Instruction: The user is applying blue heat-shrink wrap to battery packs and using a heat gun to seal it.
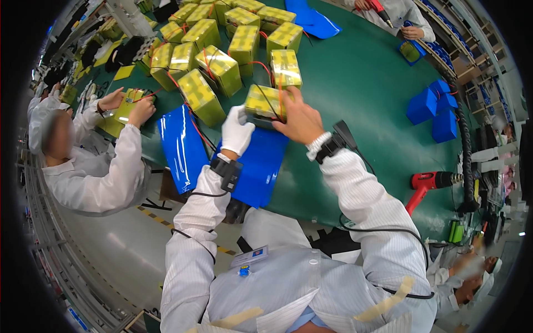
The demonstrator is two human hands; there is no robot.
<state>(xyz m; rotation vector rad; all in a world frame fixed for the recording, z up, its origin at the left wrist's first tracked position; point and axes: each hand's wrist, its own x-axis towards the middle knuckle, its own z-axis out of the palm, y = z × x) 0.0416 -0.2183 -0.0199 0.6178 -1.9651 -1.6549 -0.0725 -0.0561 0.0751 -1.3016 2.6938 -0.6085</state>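
Held between both hands, near the front edge of the smooth green table (355,94): a box-shaped, patterned yellow pack (261,100) with thin dark and orange leads. White-gloved left hand (237,132) curled narrowly about the near left corner; bare right hand (302,117) wrapped over the right end, fingers on top. Below the pack in this view, a flat, glossy blue plastic sheet (258,166), partly overhanging the table; whether touching the pack or not, impossible to tell. To the left, a second shiny blue plastic sheet (180,147), also flat.

Stage, as judged from the layout: early for the held pack, with no blue covering on it. Apparently done: a small cluster of solid blue blocks (423,106) at the right, similar in form to the yellow pack. Apparently left: many uncovered, box-shaped yellow packs (244,43) in loose rows beyond the hands. Apparently midway: across the table, a part-blue, part-yellow block (411,51) in a co-worker's hand (412,33). Lying unused at the right, a red-and-black pistol-shaped tool (426,182).
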